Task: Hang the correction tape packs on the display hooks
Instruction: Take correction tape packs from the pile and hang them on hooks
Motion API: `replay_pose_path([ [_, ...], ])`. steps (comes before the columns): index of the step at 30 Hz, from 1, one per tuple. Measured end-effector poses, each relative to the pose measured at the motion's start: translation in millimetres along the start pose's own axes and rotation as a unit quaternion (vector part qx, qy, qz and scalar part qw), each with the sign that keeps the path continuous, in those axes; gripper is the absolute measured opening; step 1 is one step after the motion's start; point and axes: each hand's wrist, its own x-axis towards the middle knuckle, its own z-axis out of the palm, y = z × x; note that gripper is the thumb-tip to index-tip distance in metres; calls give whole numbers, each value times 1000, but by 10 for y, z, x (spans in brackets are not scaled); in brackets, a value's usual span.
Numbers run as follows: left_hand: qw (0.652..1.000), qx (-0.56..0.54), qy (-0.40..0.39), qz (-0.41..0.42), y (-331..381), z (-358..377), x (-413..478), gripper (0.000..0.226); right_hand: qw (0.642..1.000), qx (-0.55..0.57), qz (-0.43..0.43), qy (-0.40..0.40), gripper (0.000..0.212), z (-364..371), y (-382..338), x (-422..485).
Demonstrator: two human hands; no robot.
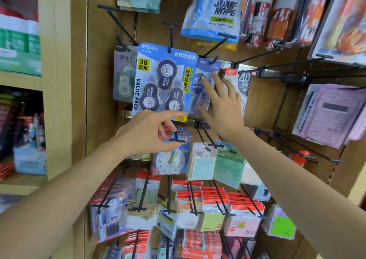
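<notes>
Correction tape value pack (165, 81): large blue card, three dark dispensers in a blister, yellow "36" label, "VALUE PACK" printed down its left side. Hangs by its top hole on a black display hook (170, 38), front of the peg wall, upper centre.

Peg wall (101, 92): brown board carrying rows of black hooks.

Jump rope bag (214, 11): blue and clear, hangs above and right of the value pack.

Calculator packs (332, 114): pale purple, far right, on a long hook.

Left hand (150, 134): below the value pack's lower edge. Forefinger extended just under the card; thumb and remaining fingers (164, 135) narrowed at the crossbar tip of a lower hook (176, 140). Whether they grip the hook cannot be told.

Right hand (223, 108): fingers spread wide, laid flat against the smaller pack; holds nothing.

Smaller correction tape pack (206, 76): blue-purple card, just right of the value pack and partly behind its edge, hanging from its own hook (214, 60).

Grey tape pack (123, 74): left of the value pack, partly hidden behind it.

Clock card (171, 160): white dial, hangs beneath the left hand.

Sticky note packs (215, 164): green and pale blue, right of the clock.

Red-topped packs (221, 199): lower rows, crowded.
</notes>
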Motion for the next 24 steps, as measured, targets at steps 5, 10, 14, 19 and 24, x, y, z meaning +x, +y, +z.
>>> replay_pose_path([
  [5,1000,20,-7,-14,21,-18,13,74,998,-31,-9,-60,73,119,74,176],
  [10,999,34,-11,-28,8,-18,19,44,989,-83,-10,-120,75,241,152,408],
  [14,999,39,-2,-34,-10,1,20,31,977,-117,-9,-175,81,335,202,533],
  [19,998,43,-1,-35,-49,17,25,28,956,-146,-13,-255,78,259,284,694],
  [24,998,40,-9,-41,-12,-3,29,26,960,-76,-24,-269,73,-3,275,653],
])
